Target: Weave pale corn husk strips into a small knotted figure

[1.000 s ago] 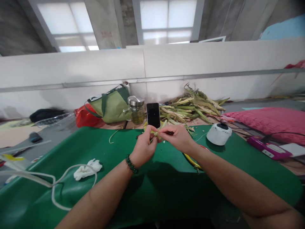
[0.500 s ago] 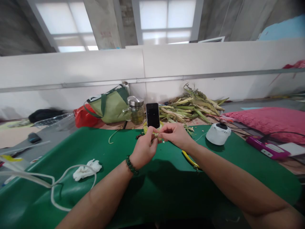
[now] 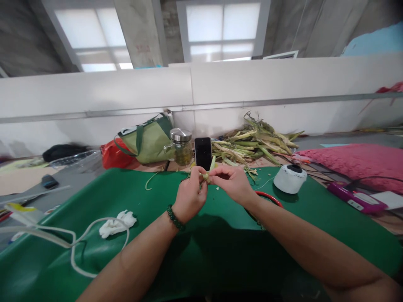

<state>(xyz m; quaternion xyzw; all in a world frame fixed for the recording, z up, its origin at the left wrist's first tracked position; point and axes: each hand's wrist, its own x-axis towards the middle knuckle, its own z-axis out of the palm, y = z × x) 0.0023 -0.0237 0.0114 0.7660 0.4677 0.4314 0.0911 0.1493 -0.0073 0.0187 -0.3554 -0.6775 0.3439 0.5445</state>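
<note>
Green plant strip [image 3: 206, 178] between left hand [image 3: 190, 195] and right hand [image 3: 233, 183], pinched in the fingertips of each.

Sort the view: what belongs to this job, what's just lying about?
Likely in use:
pale-green plant piece, held by left hand and right hand
heap of yellow-green stalks and leaves
possibly the white cone-shaped spool

Seemingly idle:
green fabric bag
clear glass mug with steel lid
crumpled white wad

Two hands [image 3: 190, 197] — one bracelet [image 3: 175, 218], one phone [image 3: 203, 154], one mug [image 3: 182, 154] — two windows [image 3: 204, 23].
</note>
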